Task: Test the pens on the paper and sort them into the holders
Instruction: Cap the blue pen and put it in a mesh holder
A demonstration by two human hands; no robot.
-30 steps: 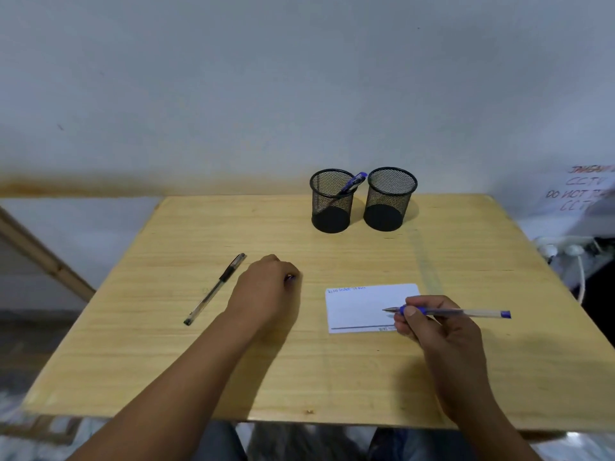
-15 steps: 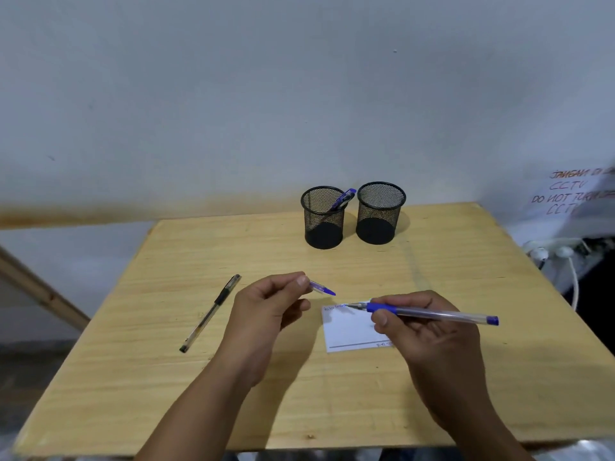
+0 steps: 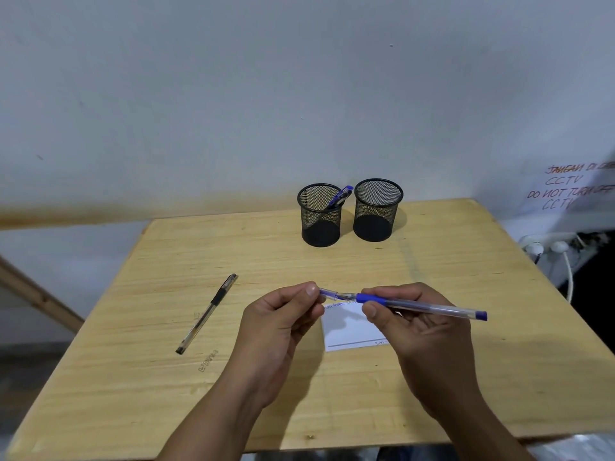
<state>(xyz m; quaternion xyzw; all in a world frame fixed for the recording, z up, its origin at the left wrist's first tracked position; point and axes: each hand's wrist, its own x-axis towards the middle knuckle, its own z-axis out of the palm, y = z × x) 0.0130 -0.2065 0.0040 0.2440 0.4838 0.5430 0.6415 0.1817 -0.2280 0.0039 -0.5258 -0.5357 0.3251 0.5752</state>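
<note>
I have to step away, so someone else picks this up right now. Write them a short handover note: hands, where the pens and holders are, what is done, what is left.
Left hand: pinches the clear pen cap, meeting the pen tip.
Right hand: holds the blue pen above the paper, which has blue scribbles.
Left holder: one blue pen in it. Right holder: no pen visible.
Black pen: lies on the table, left of the hands.
Done: one pen sorted; blue pen apparently tested.
Left: cap and sort the blue pen, then test and sort the black pen.
</note>
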